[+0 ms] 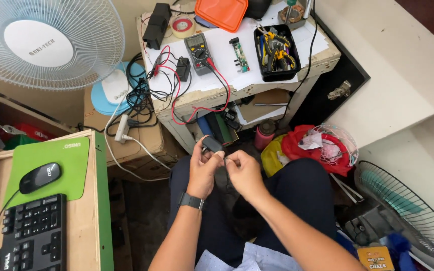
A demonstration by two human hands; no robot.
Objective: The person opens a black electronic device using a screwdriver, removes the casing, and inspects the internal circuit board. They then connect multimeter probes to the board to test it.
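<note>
My left hand [202, 168] holds a small black power adapter [211, 144] above my lap; a dark watch [191, 200] sits on that wrist. My right hand [244, 170] is right beside it, fingers pinched on the adapter's thin black cable [225, 159]. Both hands hover over my dark trousers [297, 190], just in front of a small cluttered workbench [322, 56].
On the workbench lie a multimeter [198, 51] with red and black leads, a green circuit board [240, 55], a black tool tray [277, 51], tape roll [182, 25] and orange lid [221, 12]. A standing fan [46, 42] is at left; a keyboard [31, 233], mouse [39, 177], fan guard [408, 206] lie near.
</note>
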